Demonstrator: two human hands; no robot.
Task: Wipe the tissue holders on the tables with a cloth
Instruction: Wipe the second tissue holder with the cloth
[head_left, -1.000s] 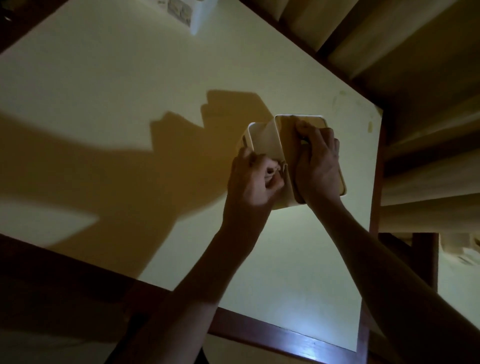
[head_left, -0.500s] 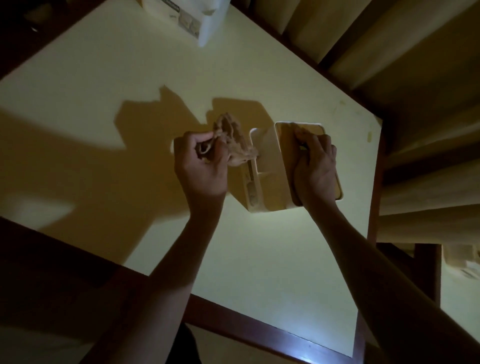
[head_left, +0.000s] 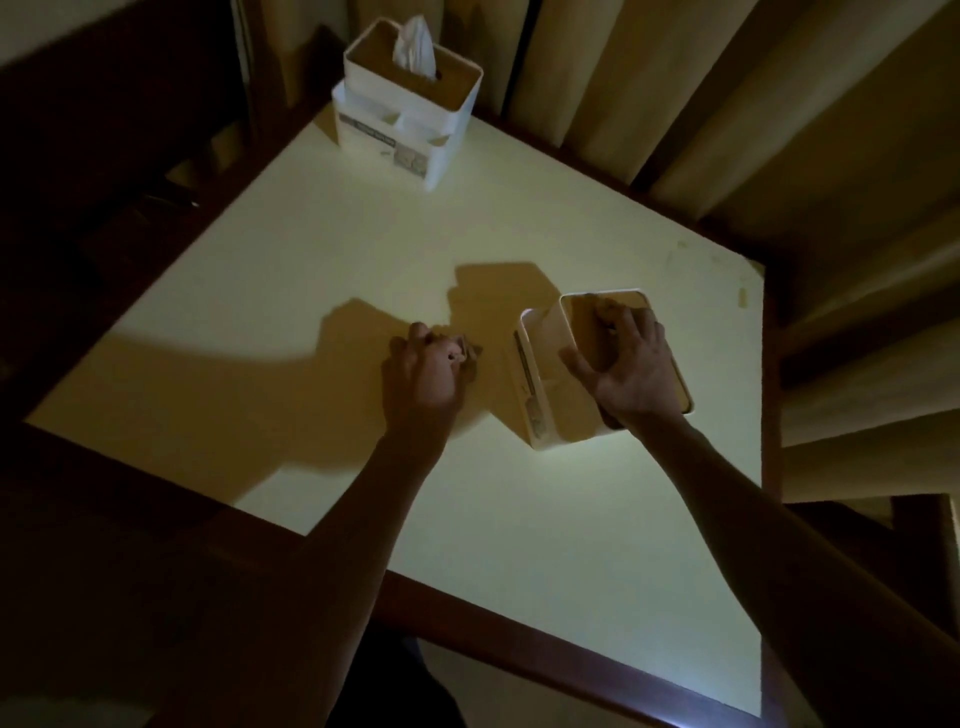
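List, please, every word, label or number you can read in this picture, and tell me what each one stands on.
None can be read.
Far tissue holder: printed label on its front, too blurred to read.
Near tissue holder under the right hand: label strip on its side, too dark and small to read.

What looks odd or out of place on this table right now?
Little stands out. The near tissue holder under the right hand shows no tissue, unlike the far tissue holder. The tabletop has small marks near its far right corner.
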